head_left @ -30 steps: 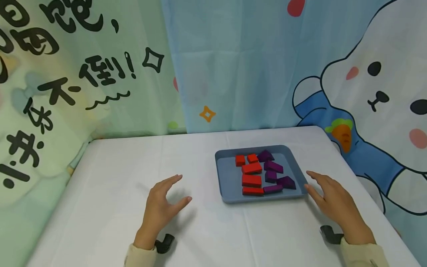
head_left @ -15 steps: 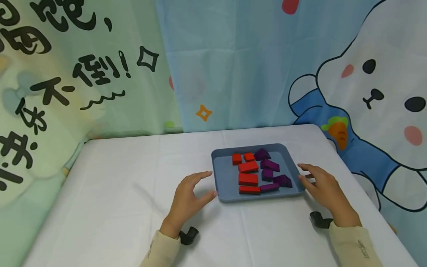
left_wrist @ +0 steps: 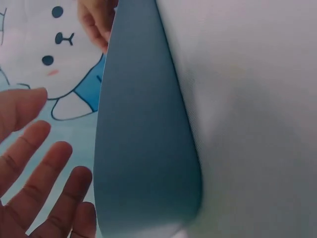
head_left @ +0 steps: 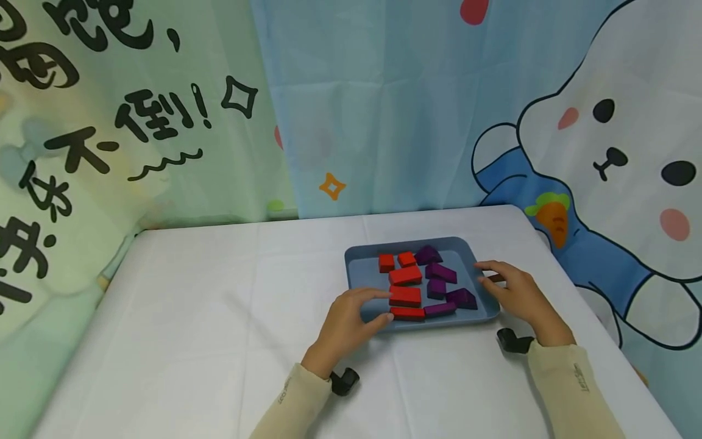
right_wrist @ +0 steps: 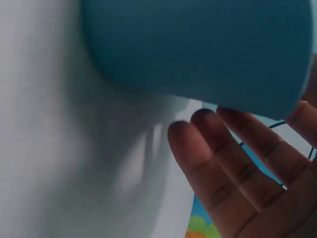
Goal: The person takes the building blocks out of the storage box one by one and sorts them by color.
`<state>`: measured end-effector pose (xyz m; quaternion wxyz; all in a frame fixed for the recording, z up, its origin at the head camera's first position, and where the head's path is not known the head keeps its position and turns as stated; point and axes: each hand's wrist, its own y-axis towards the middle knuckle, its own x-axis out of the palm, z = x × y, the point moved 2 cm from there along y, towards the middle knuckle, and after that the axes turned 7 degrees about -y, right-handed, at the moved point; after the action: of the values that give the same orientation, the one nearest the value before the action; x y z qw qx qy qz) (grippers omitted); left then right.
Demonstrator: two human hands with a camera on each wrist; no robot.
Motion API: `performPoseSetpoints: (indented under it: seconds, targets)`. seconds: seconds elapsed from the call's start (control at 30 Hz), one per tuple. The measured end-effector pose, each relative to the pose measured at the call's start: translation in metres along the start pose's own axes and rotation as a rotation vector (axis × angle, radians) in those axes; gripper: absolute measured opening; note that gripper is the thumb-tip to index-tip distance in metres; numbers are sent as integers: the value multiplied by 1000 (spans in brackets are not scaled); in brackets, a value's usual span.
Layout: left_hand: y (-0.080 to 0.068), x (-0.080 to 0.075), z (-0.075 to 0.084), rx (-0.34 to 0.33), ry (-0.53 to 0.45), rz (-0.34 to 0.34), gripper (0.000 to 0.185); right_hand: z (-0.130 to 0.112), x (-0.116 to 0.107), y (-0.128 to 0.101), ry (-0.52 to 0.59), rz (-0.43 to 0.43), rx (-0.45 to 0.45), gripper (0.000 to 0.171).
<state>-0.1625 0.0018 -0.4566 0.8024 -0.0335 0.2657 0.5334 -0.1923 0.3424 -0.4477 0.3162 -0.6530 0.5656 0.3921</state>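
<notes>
Closing on tray (head_left: 356, 268) from both sides, lower centre-right of head view. Left hand (head_left: 351, 317) at tray's near-left corner, fingers loosely spread, thumb by rim, nothing gripped. Right hand (head_left: 512, 292) at right rim, fingers relaxed over edge, grip not closed.

Judgement: take opposite rims evenly, keep tray level so blocks stay put.

Tray holds red blocks (head_left: 404, 296) in left half, purple blocks (head_left: 441, 274) in right half, lying flat, close together. Tray on white table (head_left: 219, 305).

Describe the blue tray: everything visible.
The blue tray is shallow and squarish with rounded corners and a low raised rim, plastic-looking and matte. It lies flat on the white table, right of centre, holding red blocks and purple blocks. The left hand and right hand flank its near corners.
</notes>
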Motion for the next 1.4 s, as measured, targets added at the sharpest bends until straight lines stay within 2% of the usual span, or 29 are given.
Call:
performPoseSetpoints:
  seconds: [0.1,0.23,0.43,0.67,0.87,1.0,1.17,1.27,1.4]
  targets:
    - [6,5,2,-13,49,-6,30,2,-1,6,27,-18,10,37]
    - [13,12,3,-35,167,-17,26,4,-1,13,71,-37,8,37]
    - [18,18,-1,-92,307,-71,21,10,3,18,112,-56,-13,36]
    - [25,21,-4,-120,349,-131,24,13,4,21,189,-91,-7,37]
    - [26,18,0,-95,344,-170,19,14,5,23,211,-105,-10,38]
    - [23,5,5,-85,261,-152,22,16,6,22,220,-106,-8,38]
    - [19,-24,9,-57,116,-92,25,20,5,18,210,-98,17,41]
    - [19,-44,6,-34,93,-42,24,23,6,16,213,-88,28,42]
    - [21,-68,-5,-43,116,43,24,26,8,14,214,-63,12,42]
